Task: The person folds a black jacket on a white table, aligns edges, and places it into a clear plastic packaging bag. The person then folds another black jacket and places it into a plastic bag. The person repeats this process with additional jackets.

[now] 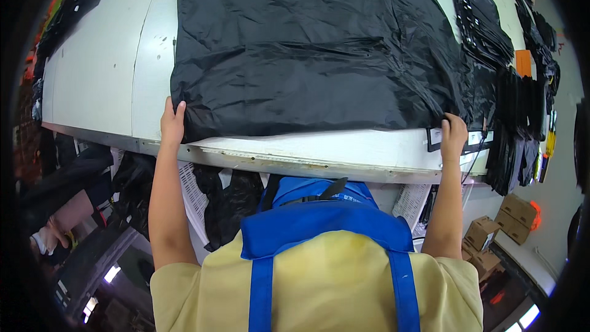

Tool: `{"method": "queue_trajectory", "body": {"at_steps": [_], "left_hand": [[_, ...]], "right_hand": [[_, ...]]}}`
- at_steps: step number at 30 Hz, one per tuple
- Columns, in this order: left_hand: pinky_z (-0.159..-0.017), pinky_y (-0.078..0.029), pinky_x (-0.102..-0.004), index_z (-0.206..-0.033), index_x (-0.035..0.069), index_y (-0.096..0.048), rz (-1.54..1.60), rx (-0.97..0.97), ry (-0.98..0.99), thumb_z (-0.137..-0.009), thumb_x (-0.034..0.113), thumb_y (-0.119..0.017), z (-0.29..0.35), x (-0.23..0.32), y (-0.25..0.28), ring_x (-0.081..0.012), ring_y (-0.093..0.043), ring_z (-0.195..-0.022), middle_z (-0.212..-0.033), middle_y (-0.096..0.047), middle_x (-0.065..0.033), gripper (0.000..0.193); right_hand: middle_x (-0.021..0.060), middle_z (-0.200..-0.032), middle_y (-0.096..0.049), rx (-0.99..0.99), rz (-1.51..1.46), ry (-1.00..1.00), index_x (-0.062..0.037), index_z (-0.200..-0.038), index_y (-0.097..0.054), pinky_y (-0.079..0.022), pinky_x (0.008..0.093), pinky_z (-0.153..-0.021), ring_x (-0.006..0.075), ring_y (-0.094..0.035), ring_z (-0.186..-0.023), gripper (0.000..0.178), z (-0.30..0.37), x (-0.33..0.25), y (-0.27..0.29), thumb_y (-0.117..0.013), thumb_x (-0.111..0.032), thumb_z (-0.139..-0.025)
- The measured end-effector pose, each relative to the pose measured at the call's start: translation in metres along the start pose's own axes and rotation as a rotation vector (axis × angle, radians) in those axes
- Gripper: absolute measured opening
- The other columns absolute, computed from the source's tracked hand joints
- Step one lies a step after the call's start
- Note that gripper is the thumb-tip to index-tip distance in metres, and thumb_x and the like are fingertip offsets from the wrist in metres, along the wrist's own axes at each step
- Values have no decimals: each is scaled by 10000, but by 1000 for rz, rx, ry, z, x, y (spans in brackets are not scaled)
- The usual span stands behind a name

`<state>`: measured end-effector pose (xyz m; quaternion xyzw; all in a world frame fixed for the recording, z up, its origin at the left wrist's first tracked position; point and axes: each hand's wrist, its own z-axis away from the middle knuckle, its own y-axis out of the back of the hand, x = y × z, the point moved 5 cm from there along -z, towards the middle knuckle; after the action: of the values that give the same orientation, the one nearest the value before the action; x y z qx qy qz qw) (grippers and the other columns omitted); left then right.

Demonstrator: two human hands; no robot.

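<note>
A large piece of thin, wrinkled black fabric [295, 86] lies spread over the white table [153, 55] in front of me. My left hand [173, 122] grips its near left corner, thumb and fingers closed at the edge. At the near right corner, my right hand [453, 135] is closed on the same fabric, its fingers bent over the edge. Between my hands the near edge runs almost straight, a little in from the table's front rim. What kind of article the fabric belongs to cannot be told.
Folded black pieces [482, 21] lie in a stack at the far right, beside an orange block [523, 63]. More dark bundles [519, 101] hang at the right end. White perforated crates [193, 200] stand below the table, and cardboard boxes [515, 216] sit at the lower right.
</note>
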<state>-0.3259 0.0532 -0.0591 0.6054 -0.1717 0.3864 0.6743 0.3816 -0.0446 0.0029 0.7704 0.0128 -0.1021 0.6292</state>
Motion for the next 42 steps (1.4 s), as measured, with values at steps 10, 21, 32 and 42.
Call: {"method": "queue_trajectory", "body": {"at_steps": [10, 21, 32, 42], "left_hand": [[-723, -452, -522, -1161, 34, -468, -404, 109, -141, -960, 297, -499, 15, -17, -1, -525, -553, -889, -909, -599, -334, 333], [-688, -437, -523, -1186, 13, -436, -586, 36, -66, -963, 247, -501, 40, -53, 23, -515, -565, -851, -901, -603, -329, 330], [-645, -457, -506, -1160, 18, -450, -629, 36, -129, -955, 250, -517, 43, -44, 17, -496, -579, -785, -811, -603, -306, 317], [-727, -444, -464, -997, -1, -512, -400, 118, 52, -974, 318, -454, 42, -53, 28, -493, -551, -852, -865, -591, -291, 326]], "right_hand": [[238, -752, -608, -403, 84, -31, 20, -789, -607, -455, 430, -666, 415, -590, -750, 313, -11, 37, -4, -559, -261, -917], [156, -1059, -652, -277, -422, -765, 64, -1203, -540, -460, 346, -851, 251, -616, -946, 640, -64, 123, -16, -675, -435, -826], [202, -1309, -458, 126, -78, -7, -72, -1263, -504, -375, 453, -999, 364, -463, -1189, 457, -57, -32, -14, -648, -237, -862], [221, -964, -639, -333, -195, -186, -39, -1050, -582, -478, 436, -750, 396, -608, -889, 264, -69, -187, -73, -547, -269, -925]]}}
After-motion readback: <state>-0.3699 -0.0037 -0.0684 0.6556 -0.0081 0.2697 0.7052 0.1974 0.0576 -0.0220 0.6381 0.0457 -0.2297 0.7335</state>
